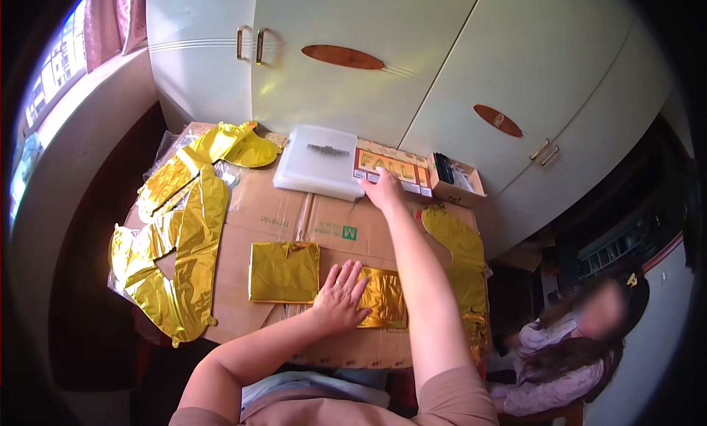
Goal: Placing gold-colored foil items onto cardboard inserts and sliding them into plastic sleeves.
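My left hand point(341, 297) lies flat with its fingers spread, its fingertips on the left part of a folded gold foil balloon point(387, 299). Just left of it is a second folded gold foil balloon point(283, 273), a flat square. My right arm stretches forward over the cardboard. At its end my right hand point(384, 192) has thumb and fingers bent at the near edge of an orange printed card point(409, 174), which they seem to grip. Beside the card sits a stack of clear plastic bags point(313, 164).
Flat, uninflated gold foil balloons point(202, 256) cover the left side of the cardboard sheet point(265, 205); another gold balloon point(460, 256) lies on the right. An open small box point(458, 183) with dark items stands at the back right. Cabinets point(353, 28) rise behind. A person point(563, 352) sits at the right.
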{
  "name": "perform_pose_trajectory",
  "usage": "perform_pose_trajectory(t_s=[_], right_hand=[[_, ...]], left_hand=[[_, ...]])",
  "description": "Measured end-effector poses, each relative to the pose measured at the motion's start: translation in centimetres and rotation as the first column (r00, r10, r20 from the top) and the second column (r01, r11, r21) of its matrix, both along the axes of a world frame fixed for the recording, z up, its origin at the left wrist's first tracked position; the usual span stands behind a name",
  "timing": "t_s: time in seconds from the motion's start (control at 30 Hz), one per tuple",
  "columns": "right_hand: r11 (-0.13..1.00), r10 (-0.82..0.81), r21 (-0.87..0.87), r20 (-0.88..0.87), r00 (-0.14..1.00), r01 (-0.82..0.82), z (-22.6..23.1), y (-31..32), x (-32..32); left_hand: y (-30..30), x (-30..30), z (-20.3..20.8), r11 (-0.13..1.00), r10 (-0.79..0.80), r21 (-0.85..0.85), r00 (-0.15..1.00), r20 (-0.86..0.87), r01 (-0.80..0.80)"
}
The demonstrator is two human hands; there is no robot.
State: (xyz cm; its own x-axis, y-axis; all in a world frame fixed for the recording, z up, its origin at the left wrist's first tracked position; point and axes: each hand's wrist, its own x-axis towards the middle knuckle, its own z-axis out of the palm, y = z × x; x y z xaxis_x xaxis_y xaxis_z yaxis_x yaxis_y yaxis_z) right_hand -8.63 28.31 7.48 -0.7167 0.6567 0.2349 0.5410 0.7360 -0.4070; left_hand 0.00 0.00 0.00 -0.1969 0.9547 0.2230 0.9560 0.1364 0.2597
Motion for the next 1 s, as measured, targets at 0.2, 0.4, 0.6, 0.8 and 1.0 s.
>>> perform_pose_trajectory(t_s=[0.2, 0.4, 0.6, 0.8, 1.0], right_hand=[[0.958, -0.023, 0.283, 0.214, 0.977, -0.039, 0.0, -1.7, -4.7], [0.736, 0.068, 0.644, 0.236, 0.969, -0.208, -0.7, -0.2, -4.0], [0.777, 0.095, 0.630, -0.148, 0.984, 0.020, 7.5, 1.5, 1.7], [0.938, 0.109, 0.316, -0.657, 0.746, 0.142, 13.4, 0.7, 11.4], [0.956, -0.166, -0.268, -0.825, 0.540, -0.115, 9.1, -4.1, 20.2]], left_hand=[[-0.1, -0.6, 0.0, 1.000, -0.009, -0.012, 1.000, -0.014, 0.009], [-0.8, 0.0, -0.1, 1.000, -0.004, -0.012, 1.000, 0.002, 0.004], [-0.9, 0.5, -0.1, 1.000, -0.002, 0.007, 1.000, -0.010, 0.002], [-1.4, 1.5, 0.8, 1.000, 0.004, -0.018, 0.993, -0.115, -0.006], [-2.9, 0.9, 4.9, 0.935, -0.062, 0.349, 0.938, 0.342, -0.065]])
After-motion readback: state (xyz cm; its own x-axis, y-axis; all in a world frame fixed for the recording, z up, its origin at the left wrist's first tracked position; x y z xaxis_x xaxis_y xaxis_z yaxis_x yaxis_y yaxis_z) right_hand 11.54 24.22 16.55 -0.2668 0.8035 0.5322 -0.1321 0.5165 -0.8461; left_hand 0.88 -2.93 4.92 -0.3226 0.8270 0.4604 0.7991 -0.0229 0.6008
